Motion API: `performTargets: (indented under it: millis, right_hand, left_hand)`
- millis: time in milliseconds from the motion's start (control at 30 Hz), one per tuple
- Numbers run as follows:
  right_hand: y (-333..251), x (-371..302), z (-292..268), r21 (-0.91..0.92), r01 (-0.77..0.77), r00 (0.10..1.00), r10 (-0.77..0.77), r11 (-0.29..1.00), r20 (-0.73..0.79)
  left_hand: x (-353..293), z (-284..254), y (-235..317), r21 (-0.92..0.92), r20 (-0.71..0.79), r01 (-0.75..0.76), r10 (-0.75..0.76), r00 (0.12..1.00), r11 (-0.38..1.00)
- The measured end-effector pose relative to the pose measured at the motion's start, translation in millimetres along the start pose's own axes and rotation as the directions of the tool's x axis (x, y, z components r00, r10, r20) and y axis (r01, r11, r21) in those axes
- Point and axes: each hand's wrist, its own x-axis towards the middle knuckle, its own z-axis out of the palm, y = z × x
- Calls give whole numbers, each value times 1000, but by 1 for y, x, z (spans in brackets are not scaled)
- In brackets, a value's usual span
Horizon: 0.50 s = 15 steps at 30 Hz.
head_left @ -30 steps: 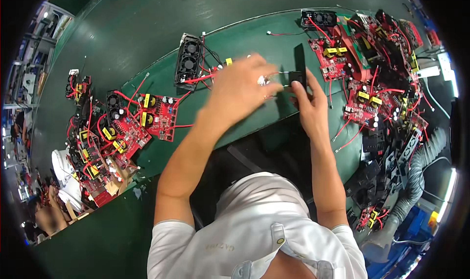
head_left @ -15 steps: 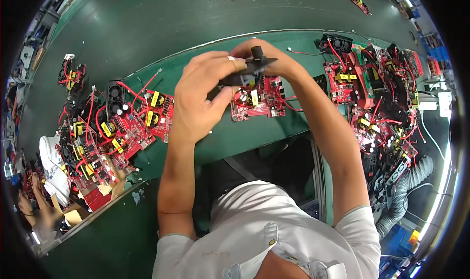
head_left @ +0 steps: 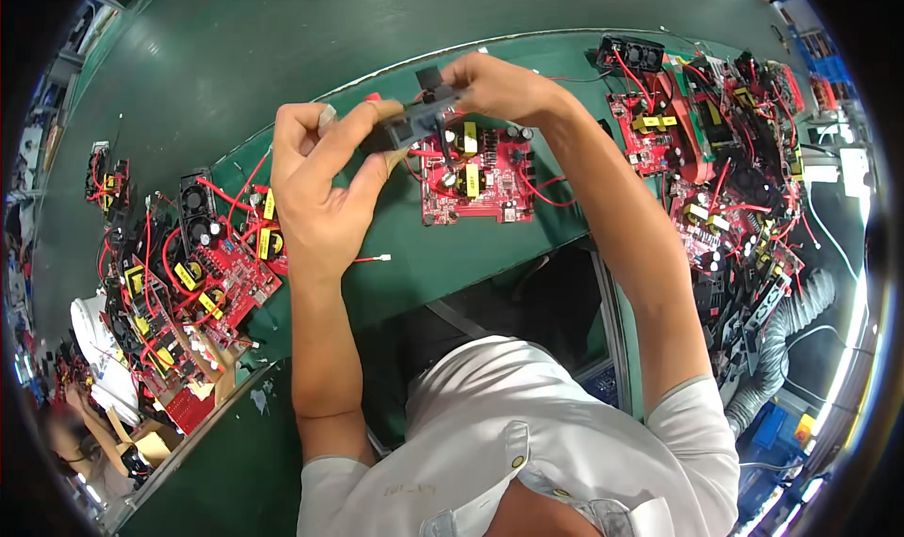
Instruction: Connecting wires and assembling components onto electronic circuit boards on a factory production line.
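Black fan held up between both hands over the green worktop: left hand pinches its near end, right hand grips the far end. Directly under it, red circuit board lies flat, open room before it to the worktop edge. Piled red boards crowd the left; more boards heaped at right.

Single view, head-worn fisheye, left unit of a side-by-side pair. Looks steeply down from above the person's own shoulders onto the green bench. Upright, not mirrored. Forearms enter from the lower edge; left hand and right hand sit close, upper centre. Bench edges bow toward the dark circular rim. No second view to compare.
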Motion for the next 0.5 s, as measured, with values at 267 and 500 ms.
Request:
performTargets:
  millis: [267,500]
  right_hand:
    - [-21,-33,12,-256,-54,958,-22,965,-287]
    - [-6,-112,70,-215,-208,744,12,954,-668]
  left_hand:
    - [3,14,-6,24,-64,236,-234,970,971]
    - [-16,19,-5,44,276,236,-239,931,971]
